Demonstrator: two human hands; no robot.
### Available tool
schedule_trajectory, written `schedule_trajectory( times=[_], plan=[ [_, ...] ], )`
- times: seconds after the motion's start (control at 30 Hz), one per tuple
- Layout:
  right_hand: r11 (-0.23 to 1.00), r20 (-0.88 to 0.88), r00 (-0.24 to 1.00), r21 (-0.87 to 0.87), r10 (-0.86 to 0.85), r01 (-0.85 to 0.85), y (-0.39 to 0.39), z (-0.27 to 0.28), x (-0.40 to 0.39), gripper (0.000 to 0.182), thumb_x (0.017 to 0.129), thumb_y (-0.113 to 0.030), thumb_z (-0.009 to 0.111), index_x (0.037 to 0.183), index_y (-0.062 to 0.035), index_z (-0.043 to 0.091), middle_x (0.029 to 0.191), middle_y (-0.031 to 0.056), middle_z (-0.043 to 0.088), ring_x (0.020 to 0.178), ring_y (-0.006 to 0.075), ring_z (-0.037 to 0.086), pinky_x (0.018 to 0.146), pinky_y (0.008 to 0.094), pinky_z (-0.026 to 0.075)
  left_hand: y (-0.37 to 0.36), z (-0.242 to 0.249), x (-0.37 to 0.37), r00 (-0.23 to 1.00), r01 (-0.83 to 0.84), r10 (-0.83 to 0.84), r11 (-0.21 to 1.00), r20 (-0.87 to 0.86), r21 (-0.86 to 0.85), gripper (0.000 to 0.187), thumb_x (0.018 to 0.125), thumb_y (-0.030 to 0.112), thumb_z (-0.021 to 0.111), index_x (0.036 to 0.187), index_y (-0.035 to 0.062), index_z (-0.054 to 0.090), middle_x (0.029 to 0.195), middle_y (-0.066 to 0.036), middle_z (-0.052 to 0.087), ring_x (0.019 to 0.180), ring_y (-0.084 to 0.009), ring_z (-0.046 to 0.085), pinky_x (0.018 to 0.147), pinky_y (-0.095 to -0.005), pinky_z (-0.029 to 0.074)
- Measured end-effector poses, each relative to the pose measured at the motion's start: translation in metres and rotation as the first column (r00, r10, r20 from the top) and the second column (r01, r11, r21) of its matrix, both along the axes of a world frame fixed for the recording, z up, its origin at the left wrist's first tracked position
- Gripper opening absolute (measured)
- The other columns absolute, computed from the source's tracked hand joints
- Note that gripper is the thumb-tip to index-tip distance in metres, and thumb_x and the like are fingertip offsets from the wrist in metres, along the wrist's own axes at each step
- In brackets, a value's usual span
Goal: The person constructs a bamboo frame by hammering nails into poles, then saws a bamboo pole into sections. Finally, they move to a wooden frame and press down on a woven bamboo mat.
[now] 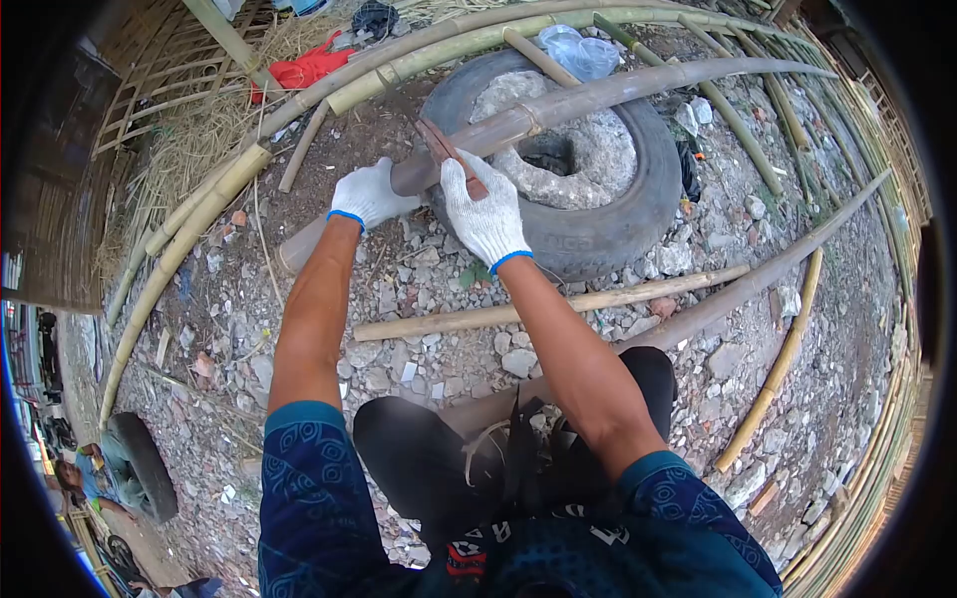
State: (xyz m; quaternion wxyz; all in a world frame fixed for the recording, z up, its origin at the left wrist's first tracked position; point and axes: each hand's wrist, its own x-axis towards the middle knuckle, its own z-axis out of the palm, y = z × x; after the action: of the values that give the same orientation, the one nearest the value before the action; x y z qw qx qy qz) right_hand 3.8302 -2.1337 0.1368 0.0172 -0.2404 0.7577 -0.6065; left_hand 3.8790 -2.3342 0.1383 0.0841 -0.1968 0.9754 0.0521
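Note:
A long dark bamboo pole (598, 95) slants across a tire (638, 214) whose middle is filled with pale concrete (608, 164). My left hand (371, 194), in a white knit glove with a blue cuff, is closed around the pole near its lower left part. My right hand (486, 214), gloved the same way, grips a narrow reddish-brown tool (439, 143) that lies across the pole, just right of my left hand. Its exact kind I cannot tell, as the glove covers part of it.
A short bamboo stick (548, 307) and another long dark pole (738, 269) lie before my knees on rubble. Curved bamboo poles (189, 244) arc around the left and back. A clear plastic bag (578, 52) sits behind the tire. One person (95, 478) is beside another tire (140, 463).

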Motion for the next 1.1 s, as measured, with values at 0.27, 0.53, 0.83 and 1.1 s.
schedule_trajectory(
  times=[0.27,0.53,0.83,1.1],
  plan=[
    [0.992,0.136,0.989,-0.121,0.052,-0.036,0.091,0.041,0.070,0.042,0.101,-0.026,0.069,0.134,0.0011,0.067,0.107,0.0283,0.075,0.102,0.0423,0.076,0.086,0.0413,0.059,0.068,0.066,0.068,0.998,0.049,-0.053,0.996,0.042,0.075,0.075,0.080,0.061,0.073,0.124,0.0004,0.063,0.102,-0.025,0.077,0.098,-0.0424,0.076,0.087,-0.0499,0.060],
    [0.992,0.042,0.996,-0.104,0.082,-0.077,0.101,0.047,0.141,0.053,0.096,-0.023,0.073,0.141,0.0018,0.061,0.089,0.0256,0.074,0.080,0.0432,0.075,0.073,0.0460,0.060,0.067,0.065,0.135,0.997,-0.032,0.028,0.998,0.071,0.058,0.072,0.077,0.055,0.083,0.122,0.0035,0.062,0.100,-0.025,0.076,0.093,-0.0438,0.075,0.083,-0.0509,0.059],
    [0.986,0.227,0.962,-0.108,0.150,-0.128,-0.014,0.023,0.125,0.051,0.098,-0.025,0.071,0.140,0.0017,0.062,0.088,0.0261,0.074,0.081,0.0407,0.076,0.074,0.0454,0.060,-0.039,0.013,0.129,0.994,-0.102,0.101,0.995,-0.029,-0.012,0.074,0.077,0.061,0.081,0.126,0.0086,0.063,0.105,-0.023,0.077,0.099,-0.0423,0.075,0.085,-0.0518,0.059],
    [0.967,-0.312,0.941,-0.169,0.132,-0.191,0.018,0.079,0.145,0.061,0.097,-0.025,0.069,0.148,0.0035,0.054,0.105,0.0275,0.075,0.088,0.0436,0.075,0.077,0.0435,0.061,-0.069,-0.020,0.131,0.994,-0.081,0.088,0.992,-0.067,0.094,0.079,0.079,0.071,0.073,0.129,0.0112,0.064,0.114,-0.019,0.076,0.106,-0.0400,0.073,0.091,-0.0512,0.058]
  ],
)
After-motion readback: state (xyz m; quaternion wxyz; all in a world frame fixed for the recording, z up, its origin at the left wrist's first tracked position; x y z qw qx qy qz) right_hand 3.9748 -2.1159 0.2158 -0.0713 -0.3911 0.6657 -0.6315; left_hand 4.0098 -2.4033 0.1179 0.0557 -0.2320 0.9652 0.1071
